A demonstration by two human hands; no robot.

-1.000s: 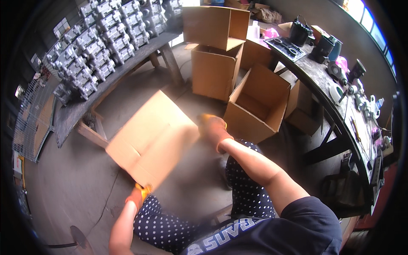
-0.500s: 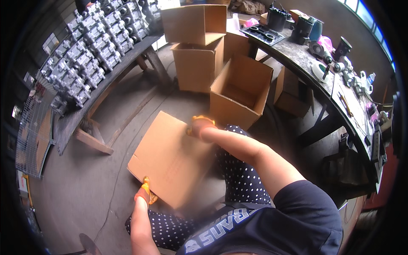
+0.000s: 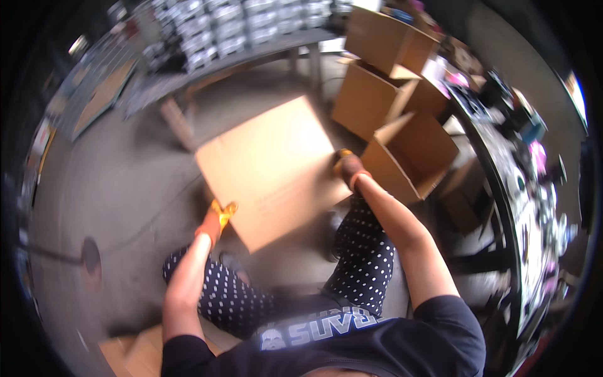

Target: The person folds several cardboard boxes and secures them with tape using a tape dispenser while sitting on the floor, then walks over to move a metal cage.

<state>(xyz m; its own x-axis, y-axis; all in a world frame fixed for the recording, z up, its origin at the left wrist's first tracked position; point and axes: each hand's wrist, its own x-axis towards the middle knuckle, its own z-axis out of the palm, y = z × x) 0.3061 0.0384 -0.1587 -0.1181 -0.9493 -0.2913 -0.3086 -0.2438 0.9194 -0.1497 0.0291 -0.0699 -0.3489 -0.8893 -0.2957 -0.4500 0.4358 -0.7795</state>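
Note:
A brown cardboard box (image 3: 273,166) is in front of my legs, its broad, plain face turned up toward me. My left hand (image 3: 218,220), in an orange and yellow glove, grips the near left edge with the thumb over the top face. On the opposite edge, my right hand (image 3: 350,168) in a matching glove holds on, its fingers partly hidden by the hand and blur. How far the box is off the floor I cannot tell.
An open cardboard box (image 3: 408,157) stands to the right, close to my right hand, with stacked boxes (image 3: 364,97) behind it. Rows of grey metal parts (image 3: 232,28) sit on a bench at the back. A cluttered dark table (image 3: 483,144) runs along the right; flattened cardboard (image 3: 141,352) lies lower left.
My view has swung to the left, so the benches and boxes appear further right. Both hands keep their grip on the box, which has turned and moved away from my body.

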